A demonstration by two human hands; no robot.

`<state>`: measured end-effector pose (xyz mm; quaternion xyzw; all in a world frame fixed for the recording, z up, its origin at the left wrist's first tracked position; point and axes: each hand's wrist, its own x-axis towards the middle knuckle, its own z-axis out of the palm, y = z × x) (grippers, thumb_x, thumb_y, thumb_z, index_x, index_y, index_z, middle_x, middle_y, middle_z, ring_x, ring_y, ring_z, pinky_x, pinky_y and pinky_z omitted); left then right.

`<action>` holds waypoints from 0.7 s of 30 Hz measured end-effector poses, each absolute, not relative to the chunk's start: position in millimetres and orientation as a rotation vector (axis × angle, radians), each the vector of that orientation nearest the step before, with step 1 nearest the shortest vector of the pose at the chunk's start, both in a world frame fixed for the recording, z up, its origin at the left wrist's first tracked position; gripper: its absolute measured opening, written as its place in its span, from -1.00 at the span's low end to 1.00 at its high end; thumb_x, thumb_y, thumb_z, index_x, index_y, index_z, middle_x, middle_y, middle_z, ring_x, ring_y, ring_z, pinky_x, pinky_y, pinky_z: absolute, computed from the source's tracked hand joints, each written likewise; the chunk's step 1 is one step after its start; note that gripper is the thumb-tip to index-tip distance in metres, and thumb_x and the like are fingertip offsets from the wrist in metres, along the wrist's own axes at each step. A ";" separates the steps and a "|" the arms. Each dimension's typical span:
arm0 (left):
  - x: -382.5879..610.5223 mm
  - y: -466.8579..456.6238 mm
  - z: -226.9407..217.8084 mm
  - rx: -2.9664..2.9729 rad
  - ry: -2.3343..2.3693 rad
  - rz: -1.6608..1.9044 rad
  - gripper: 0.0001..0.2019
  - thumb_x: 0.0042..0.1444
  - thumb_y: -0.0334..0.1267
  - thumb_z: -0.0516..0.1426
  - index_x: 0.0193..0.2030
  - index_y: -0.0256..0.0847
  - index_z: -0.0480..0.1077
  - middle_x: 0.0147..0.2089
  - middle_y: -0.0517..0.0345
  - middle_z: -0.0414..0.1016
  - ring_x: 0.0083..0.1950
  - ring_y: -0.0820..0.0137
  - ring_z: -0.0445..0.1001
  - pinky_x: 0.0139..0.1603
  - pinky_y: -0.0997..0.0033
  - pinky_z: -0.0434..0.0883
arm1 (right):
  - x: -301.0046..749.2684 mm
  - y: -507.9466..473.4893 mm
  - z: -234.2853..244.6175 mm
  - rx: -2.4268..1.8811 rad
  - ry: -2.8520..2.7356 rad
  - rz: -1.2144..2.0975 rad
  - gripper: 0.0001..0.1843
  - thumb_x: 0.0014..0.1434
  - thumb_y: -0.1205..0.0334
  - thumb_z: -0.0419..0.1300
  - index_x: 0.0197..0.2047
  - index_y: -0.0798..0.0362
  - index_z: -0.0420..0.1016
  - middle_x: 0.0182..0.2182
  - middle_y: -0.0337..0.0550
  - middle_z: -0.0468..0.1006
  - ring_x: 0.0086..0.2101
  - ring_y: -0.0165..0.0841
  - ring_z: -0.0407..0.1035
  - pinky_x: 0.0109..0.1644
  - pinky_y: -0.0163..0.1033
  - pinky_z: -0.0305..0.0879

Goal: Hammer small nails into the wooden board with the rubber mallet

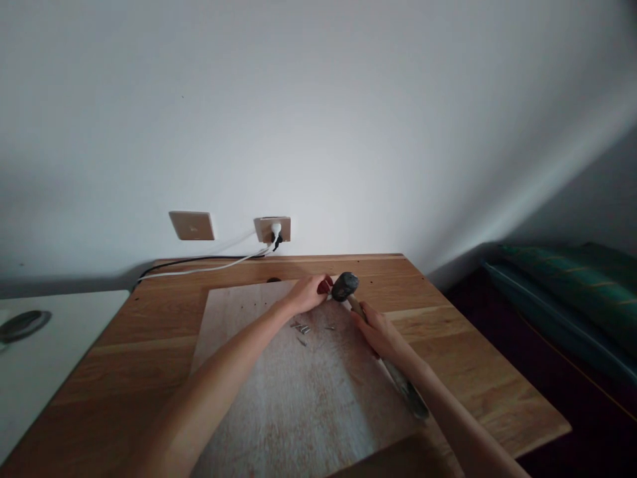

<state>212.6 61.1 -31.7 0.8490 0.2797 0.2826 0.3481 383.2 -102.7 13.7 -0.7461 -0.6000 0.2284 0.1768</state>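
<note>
My right hand [377, 330] is wrapped round the handle of a mallet [345, 286] with a dark, rounded head. The handle's lower end slants down towards me past my wrist. Close beside the mallet head, my left hand [311, 294] has its fingers pinched together near the far edge of a pale, worn board [283, 398]. What those fingers hold is too small and shaded to make out. Several small metal nails or screws [302, 328] lie loose on the board, just below my left hand. Small dark spots in a row mark the board to its left.
The board lies on a wooden table [442, 338]. Behind it, white and black cables [219, 267] run along the table to a wall socket [266, 229], with a wall plate [192, 226] to its left. A white surface [44, 358] adjoins at left; green bedding [562, 285] is at right.
</note>
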 end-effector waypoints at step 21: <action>216.2 87.1 -36.9 2.121 0.649 0.775 -0.52 -0.03 -0.60 0.18 0.06 -0.27 0.55 -0.21 0.10 0.72 -0.18 0.31 0.68 -0.18 0.43 0.51 | 381.3 -63.5 19.9 -2.226 -1.505 0.835 -0.66 0.47 0.05 0.28 0.17 0.07 0.52 0.00 -0.10 0.64 -0.16 -0.28 0.60 -0.08 -0.09 0.61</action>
